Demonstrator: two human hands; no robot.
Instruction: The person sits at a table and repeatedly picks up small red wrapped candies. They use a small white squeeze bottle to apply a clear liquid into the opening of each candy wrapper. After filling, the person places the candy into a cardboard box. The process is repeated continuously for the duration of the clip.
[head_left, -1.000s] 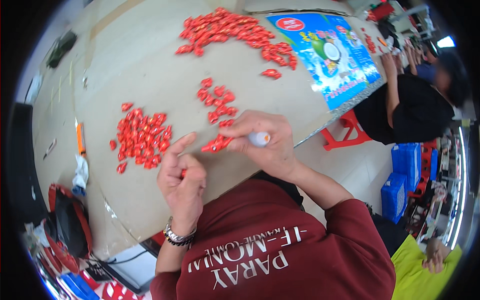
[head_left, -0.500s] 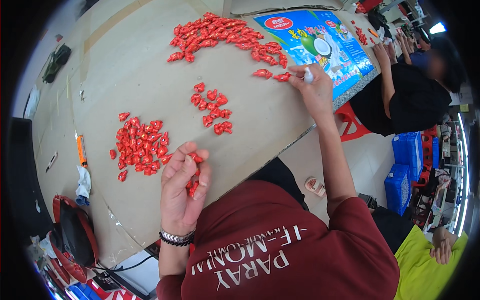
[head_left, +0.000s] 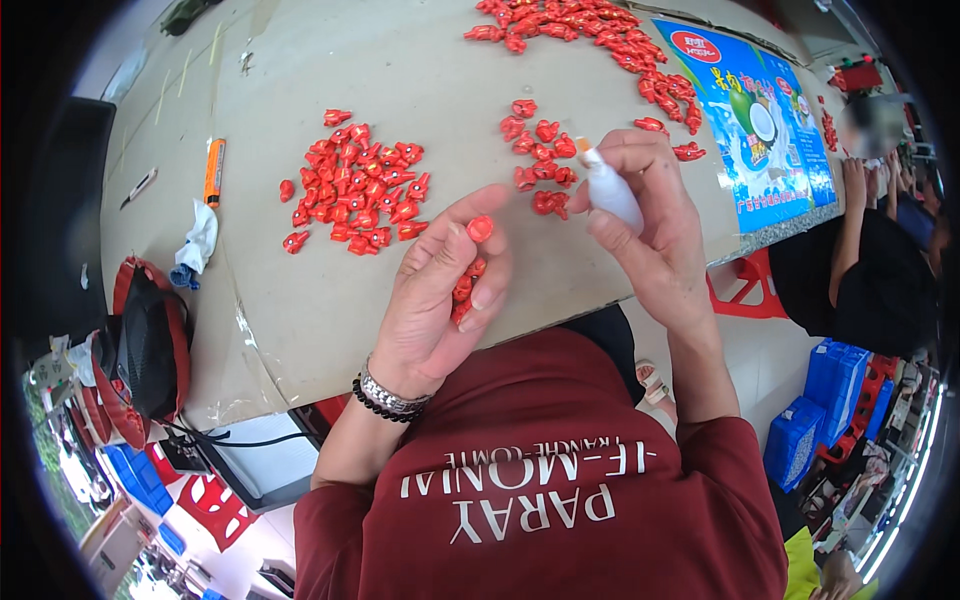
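My left hand (head_left: 425, 300) is closed around several small red plastic pieces. One red piece (head_left: 481, 229) is pinched between thumb and fingertip with its round end up; more red pieces (head_left: 463, 288) lie against the curled fingers. My right hand (head_left: 672, 262) grips a small white squeeze bottle (head_left: 613, 197), whose orange-brown tip points up and left toward the left hand, apart from the pinched piece. Just beyond the bottle sits a small cluster of red pieces (head_left: 545, 150). A larger heap of red pieces (head_left: 360, 190) lies left of it on the table.
Another band of red pieces (head_left: 625, 40) runs along the far side, beside a blue printed sheet (head_left: 765, 120). On the left lie an orange marker-like tube (head_left: 214, 172), a slim knife or pen (head_left: 139, 188), a crumpled tissue (head_left: 197, 238) and a dark red bag (head_left: 150, 340). A co-worker (head_left: 850, 260) sits at right.
My right hand has come back from the red pieces beside the blue sheet, bringing the squeeze bottle near my left hand. The pinched piece now shows its round end. The whole view has shifted.
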